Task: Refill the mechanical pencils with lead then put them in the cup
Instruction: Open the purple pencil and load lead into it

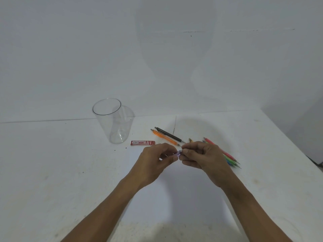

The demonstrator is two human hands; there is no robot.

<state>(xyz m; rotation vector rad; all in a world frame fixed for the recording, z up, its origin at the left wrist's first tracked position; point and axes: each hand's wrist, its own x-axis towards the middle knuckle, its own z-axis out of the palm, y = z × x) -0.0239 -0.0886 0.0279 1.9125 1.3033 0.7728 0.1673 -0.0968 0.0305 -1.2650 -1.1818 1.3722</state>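
A purple mechanical pencil (pixel 178 153) is held between both hands above the table; only a short piece shows between the fingers. My left hand (pixel 157 158) pinches one end and my right hand (pixel 201 157) grips the other. A clear plastic cup (pixel 112 122) stands upright to the left, nothing in it. The red lead case (pixel 143 143) lies flat just right of the cup. An orange pencil (pixel 165 137) and a black pencil (pixel 168 134) lie side by side behind my hands. Several coloured pencils (pixel 229 158) lie partly hidden under my right hand.
The white table (pixel 61 172) meets a white wall at the back. Its right edge (pixel 297 145) runs diagonally toward me, with a dark object past it at the far right. Small specks dot the tabletop.
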